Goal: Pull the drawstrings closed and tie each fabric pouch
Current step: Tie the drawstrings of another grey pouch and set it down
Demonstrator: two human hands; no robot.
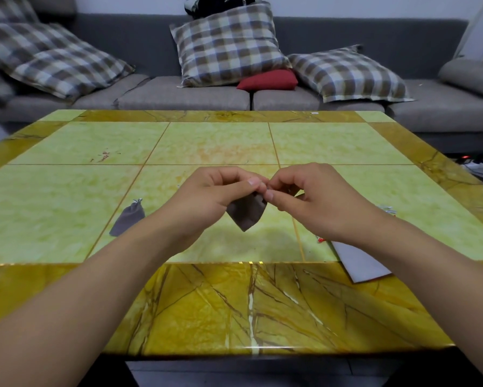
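A yellow-green marble table point(95, 146) fills the foreground. At twelve o'clock stands a grey sofa point(374, 48) with checked cushions point(229, 46) and a red cushion point(268, 80), a pale wall point(346, 7) behind.

Single head-worn wide-angle view, facing forward and down, close over the table point(67, 191), sofa point(374, 43) beyond

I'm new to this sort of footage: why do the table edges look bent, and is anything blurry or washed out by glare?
Head view: the wide-angle lens bows the table edges; its glossy near edge shows small bright glints; a soft shadow lies under the held pouch; where the left hand and right hand meet, the fingertips look slightly soft, so the drawstrings can't be made out.
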